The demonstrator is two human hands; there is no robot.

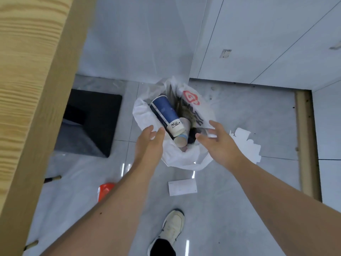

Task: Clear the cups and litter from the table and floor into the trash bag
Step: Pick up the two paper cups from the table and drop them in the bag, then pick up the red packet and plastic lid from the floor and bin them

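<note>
Cups look sorted: the blue cup (pixel 165 112) and a white cup (pixel 182 137) are already lying in the trash bag (pixel 184 159) on the floor. Both your grips are released, left hand (pixel 149 143) and right hand (pixel 219 143) spread empty over the bag's rim. Still left: torn paper (pixel 247 145) beside the bag, a paper slip (pixel 182 187) near your shoe (pixel 172 228), an orange wrapper (pixel 104 190) by the table (pixel 27 89).

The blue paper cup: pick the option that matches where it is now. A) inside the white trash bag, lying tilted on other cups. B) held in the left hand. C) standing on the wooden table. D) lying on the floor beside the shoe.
A: the blue paper cup lies tilted inside the open white trash bag, resting on another cup, with both hands open and empty above the bag's rim.
</note>
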